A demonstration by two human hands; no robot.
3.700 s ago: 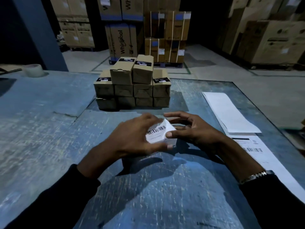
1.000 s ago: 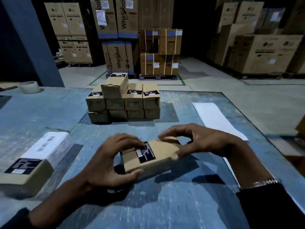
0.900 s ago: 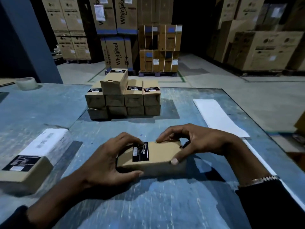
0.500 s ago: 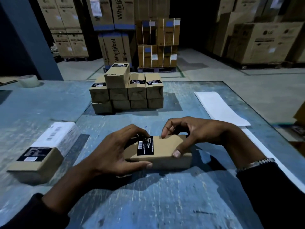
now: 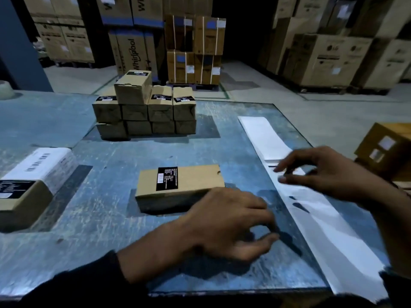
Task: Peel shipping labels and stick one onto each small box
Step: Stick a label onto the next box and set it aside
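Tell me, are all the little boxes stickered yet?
Not yet. One box on the left wears a white label. The middle box lies bare, waiting. The right hand is at the label strip, the left hand beside it. The stack behind shows no white labels.

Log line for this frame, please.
box: on table, no shipping label | left hand: empty, beside box | right hand: over label strip
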